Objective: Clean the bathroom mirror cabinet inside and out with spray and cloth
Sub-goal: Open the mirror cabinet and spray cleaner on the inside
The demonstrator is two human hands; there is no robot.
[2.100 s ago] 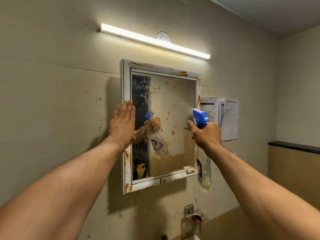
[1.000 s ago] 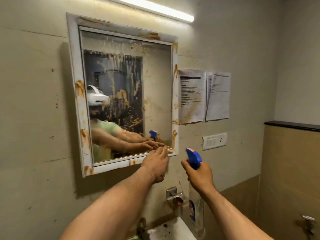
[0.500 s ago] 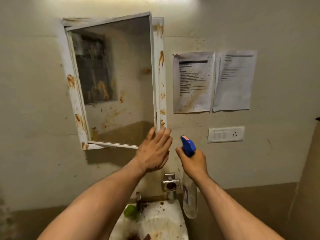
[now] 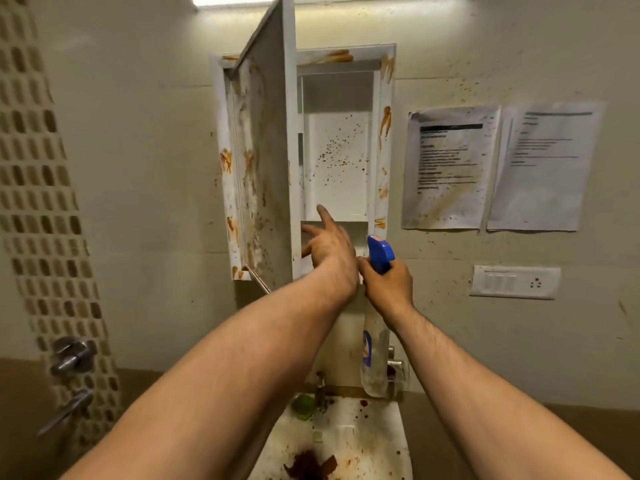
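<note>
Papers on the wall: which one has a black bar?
The paper nearest the cabinet; its top has a thick black bar, the other paper only thin lines.

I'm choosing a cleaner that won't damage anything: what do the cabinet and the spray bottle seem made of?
The cabinet: probably white laminated board or plastic, hard to tell which; flat, square-edged panels with a dull sheen, smeared orange-brown. The bottle: clear plastic body, see-through, with a glossy blue plastic trigger head, held in the right hand.
</note>
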